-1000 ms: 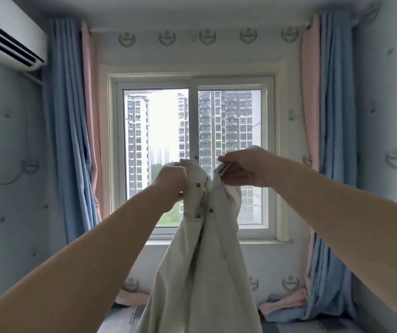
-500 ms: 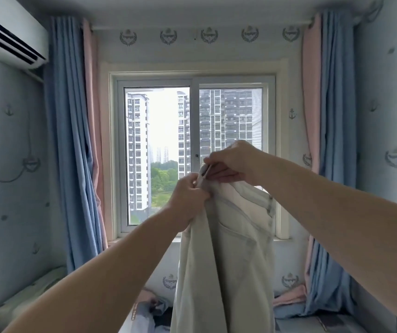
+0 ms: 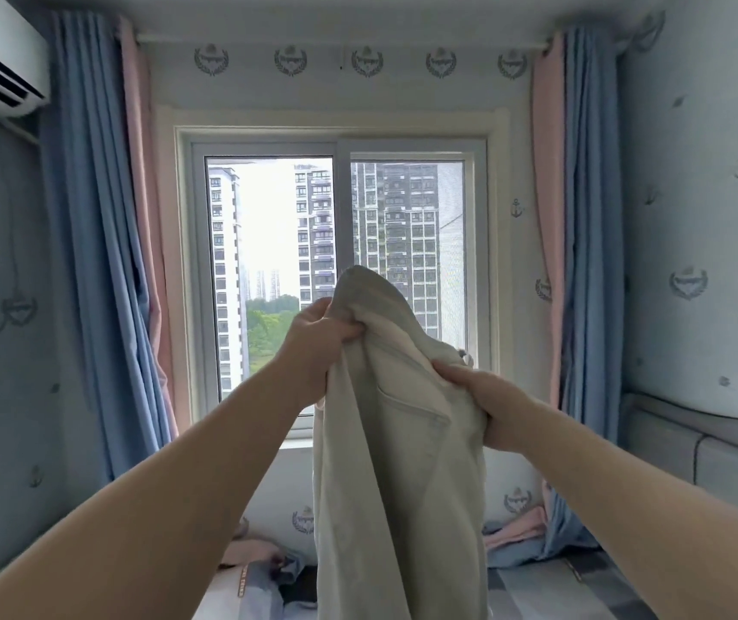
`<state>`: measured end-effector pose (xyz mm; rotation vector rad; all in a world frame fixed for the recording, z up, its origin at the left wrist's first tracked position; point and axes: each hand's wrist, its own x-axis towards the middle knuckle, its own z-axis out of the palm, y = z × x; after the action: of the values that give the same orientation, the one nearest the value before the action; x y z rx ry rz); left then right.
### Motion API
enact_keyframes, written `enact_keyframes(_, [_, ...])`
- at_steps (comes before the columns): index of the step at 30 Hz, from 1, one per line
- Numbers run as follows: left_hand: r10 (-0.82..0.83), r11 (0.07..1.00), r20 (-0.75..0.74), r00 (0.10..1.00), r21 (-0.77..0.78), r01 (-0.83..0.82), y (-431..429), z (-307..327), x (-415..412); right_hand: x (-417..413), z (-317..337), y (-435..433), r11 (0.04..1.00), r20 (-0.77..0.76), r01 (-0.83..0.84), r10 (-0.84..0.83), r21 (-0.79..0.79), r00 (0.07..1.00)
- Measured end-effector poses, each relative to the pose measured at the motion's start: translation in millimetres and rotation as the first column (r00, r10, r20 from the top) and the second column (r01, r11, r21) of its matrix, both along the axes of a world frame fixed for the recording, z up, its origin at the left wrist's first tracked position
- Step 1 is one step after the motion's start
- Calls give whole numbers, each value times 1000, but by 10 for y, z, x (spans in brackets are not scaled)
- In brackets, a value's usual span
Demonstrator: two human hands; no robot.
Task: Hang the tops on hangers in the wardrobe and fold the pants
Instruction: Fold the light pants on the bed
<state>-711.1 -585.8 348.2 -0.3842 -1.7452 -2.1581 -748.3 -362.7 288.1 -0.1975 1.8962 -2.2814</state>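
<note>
Both hands grip pale pants [image 3: 402, 463] midair: left hand [image 3: 318, 346] higher, right hand [image 3: 478, 404] lower.

The pale off-white pants [image 3: 398, 463] hang upright in mid-air before the window, waistband bunched on top, a back pocket facing the camera, the legs trailing down out of view.

Pale pants [image 3: 398, 463], held aloft before window [image 3: 340, 243]: left hand [image 3: 320, 346] grips waistband, right hand [image 3: 476, 404] grips pocket side
</note>
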Motion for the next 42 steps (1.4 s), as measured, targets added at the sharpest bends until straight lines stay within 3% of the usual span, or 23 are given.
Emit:
enact_keyframes(3, [-24, 998, 20, 1000, -51, 25, -267, 15, 30, 49, 216, -87, 993, -101, 109, -114, -55, 988])
enact_keyframes(7, [-92, 994, -9, 996, -58, 92, -586, 70, 136, 261, 618, -161, 965, -318, 262, -250, -7, 915])
enact_keyframes(10, [-77, 994, -53, 996, -76, 73, -675, 166, 302, 548, 857, -267, 956, -433, 288, -237, 54, 869])
enact_keyframes(15, [89, 994, -97, 991, -62, -95, -804, 379, 713, 1094, 1247, -232, 924, -555, 348, -209, 157, 805])
enact_keyframes(20, [163, 973, -216, 963, -126, -193, -856, 492, 1279, 1906, 1534, -166, 667, -736, 577, -63, 471, 674])
enact_keyframes(22, [220, 943, -294, 930, -182, -280, -855, 527, 1544, 2263, 1597, -122, 555, -742, 614, 11, 562, 670])
enact_keyframes(24, [287, 887, -373, 882, -245, -392, -833, 545, 1840, 2597, 1627, -84, 525, -722, 607, 18, 596, 692])
enact_keyframes(28, [381, 723, -560, 735, -315, -615, -834, 578, 2460, 3222, 1659, -58, 672, -620, 478, -35, 566, 784])
enact_keyframes(33, [408, 666, -643, 647, -275, -693, -956, 683, 3208, 3866, 1729, -152, 818, -643, 456, -143, 352, 752])
enact_keyframes(38, [446, 676, -615, 651, -245, -695, -1074, 858, 3845, 4388, 1801, -326, 928, -627, 364, -241, 73, 741])
enact_keyframes(42, [465, 691, -563, 683, -251, -677, -1205, 837, 4179, 4598, 1773, -482, 939, -652, 344, -280, -33, 704])
